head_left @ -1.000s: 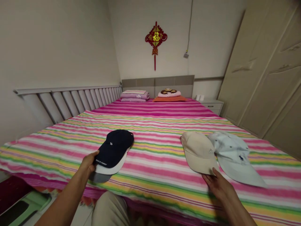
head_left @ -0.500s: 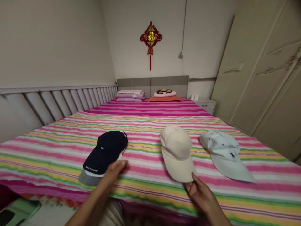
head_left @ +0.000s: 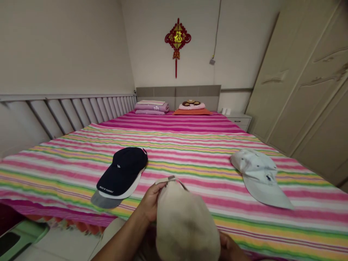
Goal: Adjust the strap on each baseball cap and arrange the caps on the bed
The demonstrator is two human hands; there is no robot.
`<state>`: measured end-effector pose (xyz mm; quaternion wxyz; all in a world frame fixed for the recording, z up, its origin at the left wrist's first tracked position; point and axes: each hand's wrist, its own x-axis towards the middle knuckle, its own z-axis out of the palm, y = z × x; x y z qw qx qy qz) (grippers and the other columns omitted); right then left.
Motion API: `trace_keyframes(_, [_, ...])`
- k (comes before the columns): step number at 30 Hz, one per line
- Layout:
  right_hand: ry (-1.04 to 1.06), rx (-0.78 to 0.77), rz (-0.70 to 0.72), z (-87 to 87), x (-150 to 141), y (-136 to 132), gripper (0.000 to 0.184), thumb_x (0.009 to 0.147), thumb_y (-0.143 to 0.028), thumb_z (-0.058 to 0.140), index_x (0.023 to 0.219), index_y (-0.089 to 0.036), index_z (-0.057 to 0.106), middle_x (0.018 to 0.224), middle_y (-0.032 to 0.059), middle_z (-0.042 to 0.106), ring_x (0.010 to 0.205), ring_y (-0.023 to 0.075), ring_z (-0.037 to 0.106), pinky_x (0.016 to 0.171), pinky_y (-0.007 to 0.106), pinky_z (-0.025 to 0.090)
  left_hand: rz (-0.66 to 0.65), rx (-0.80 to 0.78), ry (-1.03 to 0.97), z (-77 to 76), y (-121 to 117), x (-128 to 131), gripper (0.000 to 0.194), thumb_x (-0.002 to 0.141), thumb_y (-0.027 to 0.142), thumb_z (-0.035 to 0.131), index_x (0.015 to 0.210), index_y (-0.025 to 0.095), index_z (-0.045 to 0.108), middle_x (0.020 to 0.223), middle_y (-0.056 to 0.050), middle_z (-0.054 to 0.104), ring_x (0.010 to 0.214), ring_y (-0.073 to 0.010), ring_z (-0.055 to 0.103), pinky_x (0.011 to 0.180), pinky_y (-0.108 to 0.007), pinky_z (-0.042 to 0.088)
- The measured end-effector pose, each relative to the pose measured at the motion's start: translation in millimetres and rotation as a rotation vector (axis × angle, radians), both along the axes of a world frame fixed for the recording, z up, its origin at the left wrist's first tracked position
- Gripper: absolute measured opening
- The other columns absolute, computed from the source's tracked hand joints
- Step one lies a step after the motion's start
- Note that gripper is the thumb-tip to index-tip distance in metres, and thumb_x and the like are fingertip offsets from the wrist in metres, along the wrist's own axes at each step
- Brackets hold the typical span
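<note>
A beige baseball cap (head_left: pixel 187 221) is held up close in front of me, above the bed's near edge. My left hand (head_left: pixel 152 201) grips its rim beside the back strap. On the other side, my right hand (head_left: pixel 230 246) is at the cap's lower right, partly hidden behind it; its fingers close on the cap there. To the left lies a navy cap (head_left: pixel 125 166) stacked on other caps, with a white brim and a grey brim (head_left: pixel 106 200) peeking out below. A white cap (head_left: pixel 258 174) with a small dark logo rests on the right.
The bed has a striped sheet (head_left: pixel 174 145). Folded purple bedding (head_left: pixel 151 107) and a pink pillow (head_left: pixel 191 106) lie by the headboard (head_left: pixel 195 94). A slatted rail (head_left: pixel 81 112) runs along the left, a wardrobe (head_left: pixel 293 94) stands right. A green stool (head_left: pixel 27 235) is at lower left.
The beige cap has been lifted off the bed and brought toward me, turned so its back strap points up. My left hand has moved from beside the navy cap onto the beige cap.
</note>
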<state>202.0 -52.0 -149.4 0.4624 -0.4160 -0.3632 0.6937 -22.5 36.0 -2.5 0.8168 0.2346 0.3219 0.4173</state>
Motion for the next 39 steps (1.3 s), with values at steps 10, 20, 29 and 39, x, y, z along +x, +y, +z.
trace_keyframes(10, [-0.09,0.326,0.047,140.4,-48.3,22.5,0.031,0.07,-0.045,0.062,0.08,-0.016,0.062,0.065,0.0003,0.06,0.058,0.0116,0.051,0.057,0.023,0.04,-0.107,0.244,0.135,-9.2,-27.8,20.2,0.022,0.046,0.022,0.07,0.049,0.014,0.05,0.042,0.006,0.042,0.042,-0.007,0.04,0.044,-0.02,0.029])
trace_keyframes(20, [0.242,0.183,-0.111,121.8,-49.4,25.7,0.029,0.069,-0.043,0.062,0.065,-0.015,0.054,0.053,-0.0042,0.052,0.039,0.0048,0.033,0.04,0.017,0.027,-0.028,0.279,0.09,-17.0,-20.9,4.6,0.031,0.053,0.036,0.074,0.053,0.013,0.052,0.043,0.005,0.046,0.038,-0.0045,0.036,0.041,-0.019,0.025])
trace_keyframes(29, [0.244,0.092,0.152,125.8,-57.7,13.3,0.026,0.058,-0.029,0.073,0.074,-0.011,0.065,0.057,0.0007,0.061,0.05,0.0128,0.055,0.054,0.024,0.042,-0.234,0.35,0.173,-41.8,-11.5,-15.1,0.029,0.057,0.036,0.072,0.066,0.011,0.062,0.055,0.0,0.056,0.048,-0.0063,0.046,0.05,-0.019,0.032])
trace_keyframes(39, [0.39,-0.034,-0.355,131.3,-22.1,42.6,0.024,0.056,-0.019,0.076,0.077,-0.019,0.063,0.057,-0.0037,0.064,0.046,0.0098,0.056,0.047,0.019,0.046,-0.289,0.301,0.162,-82.7,-21.3,-68.3,0.022,0.057,0.029,0.072,0.077,0.021,0.067,0.074,-0.005,0.067,0.072,-0.019,0.063,0.071,-0.029,0.044])
